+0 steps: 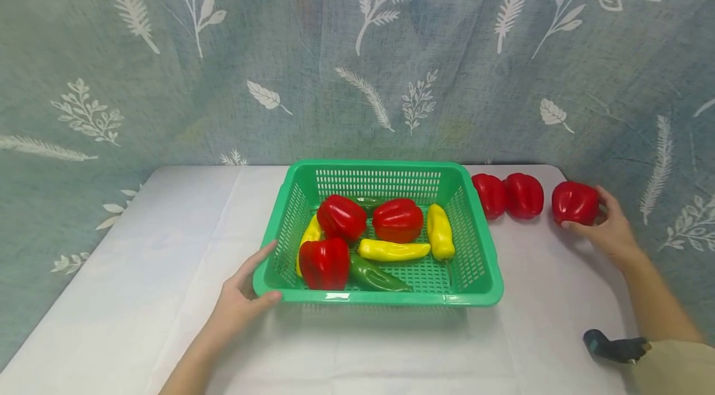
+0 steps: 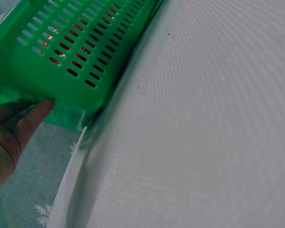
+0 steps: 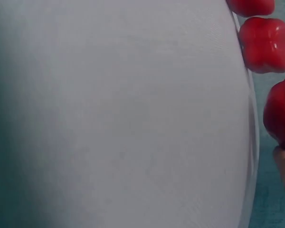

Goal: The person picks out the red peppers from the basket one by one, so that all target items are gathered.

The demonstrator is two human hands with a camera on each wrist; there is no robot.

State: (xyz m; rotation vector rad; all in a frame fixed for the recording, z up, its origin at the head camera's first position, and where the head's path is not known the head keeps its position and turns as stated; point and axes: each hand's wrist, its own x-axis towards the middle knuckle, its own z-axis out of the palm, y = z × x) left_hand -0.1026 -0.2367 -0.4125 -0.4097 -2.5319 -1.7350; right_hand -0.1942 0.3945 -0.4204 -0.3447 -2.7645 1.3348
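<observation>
My right hand [image 1: 609, 230] grips a red bell pepper [image 1: 574, 202] at the table's far right, thumb on the near side and fingers behind. The right wrist view shows this pepper [image 3: 278, 114] cut off by the frame edge. To its left sit two more red bell peppers [image 1: 524, 196]. My left hand [image 1: 237, 302] touches the near left corner of a green plastic basket [image 1: 377, 297], thumb and fingers spread apart around the corner. Fingers [image 2: 35, 121] touch the basket's outer wall in the left wrist view.
Inside the basket lie red bell peppers [image 1: 398, 220], yellow peppers [image 1: 393, 250] and green peppers [image 1: 377, 276]. A white cloth covers the table [image 1: 391, 351]. Behind it hangs a grey-green curtain [image 1: 313, 41] with white leaf prints. A dark strap-like object [image 1: 611, 346] is by the right sleeve.
</observation>
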